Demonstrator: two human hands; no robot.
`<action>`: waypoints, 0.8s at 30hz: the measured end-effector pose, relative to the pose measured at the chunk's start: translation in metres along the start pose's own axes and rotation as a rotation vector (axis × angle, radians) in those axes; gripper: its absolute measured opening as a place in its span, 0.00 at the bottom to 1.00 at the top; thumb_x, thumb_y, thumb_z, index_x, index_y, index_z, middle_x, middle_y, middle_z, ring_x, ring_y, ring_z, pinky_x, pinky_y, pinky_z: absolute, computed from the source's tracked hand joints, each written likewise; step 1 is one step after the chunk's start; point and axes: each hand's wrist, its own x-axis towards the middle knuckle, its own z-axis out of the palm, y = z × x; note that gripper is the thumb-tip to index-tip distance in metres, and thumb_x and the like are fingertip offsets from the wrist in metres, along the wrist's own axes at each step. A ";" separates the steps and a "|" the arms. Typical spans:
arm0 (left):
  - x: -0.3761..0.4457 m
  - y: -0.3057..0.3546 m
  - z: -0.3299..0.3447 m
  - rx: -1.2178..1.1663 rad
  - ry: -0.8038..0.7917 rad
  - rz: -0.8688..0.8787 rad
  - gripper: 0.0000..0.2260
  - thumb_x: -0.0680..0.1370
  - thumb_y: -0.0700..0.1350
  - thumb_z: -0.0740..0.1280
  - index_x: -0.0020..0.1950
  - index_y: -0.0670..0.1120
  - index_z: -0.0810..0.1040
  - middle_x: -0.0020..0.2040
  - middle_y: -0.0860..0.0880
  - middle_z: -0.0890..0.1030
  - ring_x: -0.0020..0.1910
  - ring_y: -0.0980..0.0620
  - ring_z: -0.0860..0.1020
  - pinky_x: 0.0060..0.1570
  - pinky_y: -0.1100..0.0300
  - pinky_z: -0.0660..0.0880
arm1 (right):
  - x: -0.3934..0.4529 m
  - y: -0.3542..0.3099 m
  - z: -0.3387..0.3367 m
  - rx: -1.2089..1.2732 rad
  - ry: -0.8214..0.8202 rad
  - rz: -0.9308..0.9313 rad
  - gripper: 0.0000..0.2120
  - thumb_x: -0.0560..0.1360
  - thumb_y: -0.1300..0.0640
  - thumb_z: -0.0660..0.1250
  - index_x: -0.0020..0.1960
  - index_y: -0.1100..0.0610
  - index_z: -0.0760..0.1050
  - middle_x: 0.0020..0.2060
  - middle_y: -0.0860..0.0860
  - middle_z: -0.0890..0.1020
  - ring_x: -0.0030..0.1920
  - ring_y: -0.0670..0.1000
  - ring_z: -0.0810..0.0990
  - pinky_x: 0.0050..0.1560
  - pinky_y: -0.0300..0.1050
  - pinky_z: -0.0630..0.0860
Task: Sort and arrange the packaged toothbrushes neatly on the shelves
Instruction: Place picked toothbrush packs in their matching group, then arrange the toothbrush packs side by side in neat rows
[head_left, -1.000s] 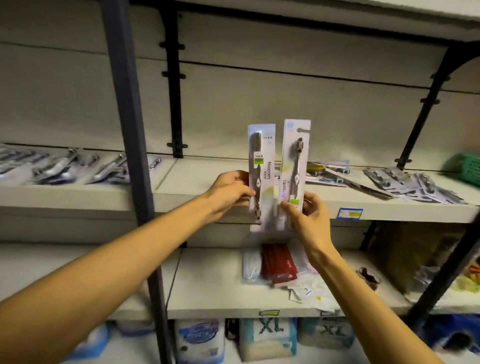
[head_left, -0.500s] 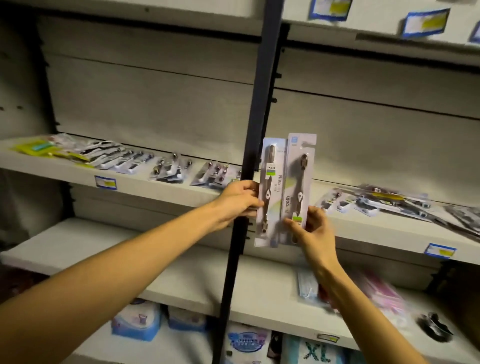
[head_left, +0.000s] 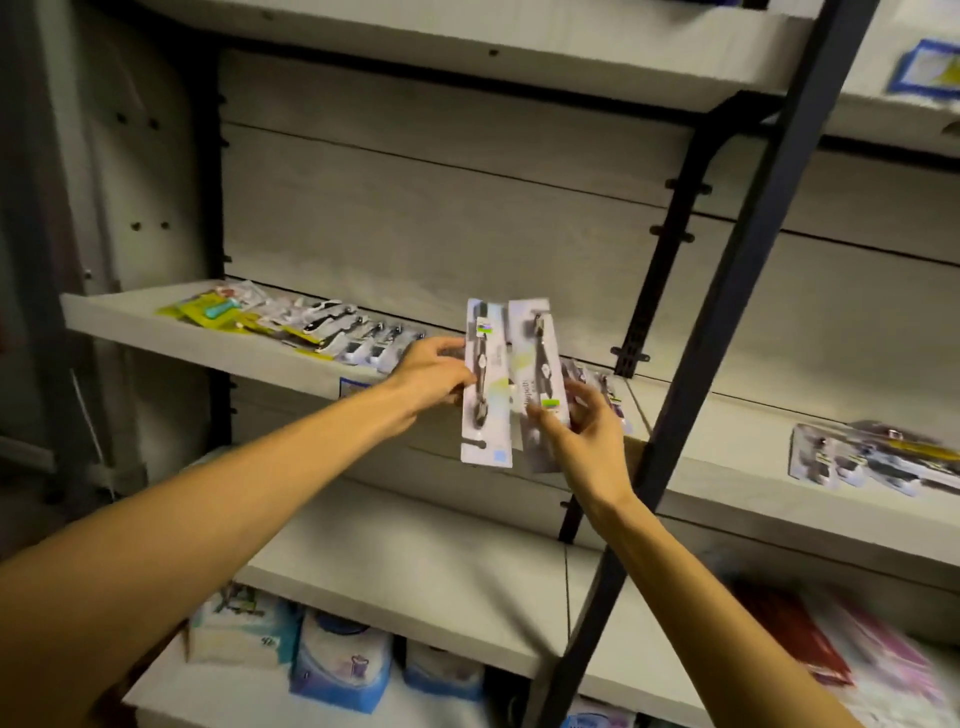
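Both bare arms reach forward, left hand and right hand each with fingers curled, pinching.

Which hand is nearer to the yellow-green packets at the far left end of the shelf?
Left. The left hand holds a toothbrush pack to the right of the yellow-green packets; the right hand is farther right, holding the second pack.

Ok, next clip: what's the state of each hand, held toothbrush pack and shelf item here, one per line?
Left hand: grips the left grey blister-packed toothbrush, held upright.
Right hand: pinches the right grey blister-packed toothbrush, upright, tilted slightly.
Two held packs: side by side, in the air in front of the shelf.
Row of packaged toothbrushes on the pale wooden shelf: lying flat, overlapping.
Packs on the right shelf section: flat, loosely piled.
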 end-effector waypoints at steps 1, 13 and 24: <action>0.010 0.002 -0.006 0.032 0.009 -0.002 0.21 0.76 0.29 0.66 0.66 0.43 0.74 0.49 0.44 0.84 0.40 0.52 0.82 0.31 0.62 0.79 | 0.008 -0.003 0.007 -0.033 -0.004 0.016 0.25 0.77 0.56 0.71 0.72 0.55 0.66 0.53 0.48 0.83 0.47 0.43 0.85 0.43 0.37 0.81; 0.127 -0.033 -0.040 0.708 -0.085 0.209 0.12 0.78 0.36 0.62 0.58 0.43 0.80 0.56 0.43 0.82 0.55 0.45 0.80 0.57 0.55 0.76 | 0.119 0.012 0.061 -0.516 -0.117 -0.057 0.23 0.79 0.52 0.68 0.70 0.60 0.70 0.63 0.55 0.79 0.60 0.50 0.77 0.63 0.50 0.74; 0.192 -0.043 -0.057 1.217 -0.217 0.324 0.14 0.77 0.44 0.63 0.61 0.53 0.81 0.58 0.47 0.83 0.57 0.43 0.79 0.55 0.49 0.77 | 0.163 0.068 0.092 -1.003 -0.100 -0.193 0.30 0.76 0.34 0.58 0.64 0.56 0.74 0.66 0.56 0.74 0.66 0.59 0.71 0.66 0.53 0.70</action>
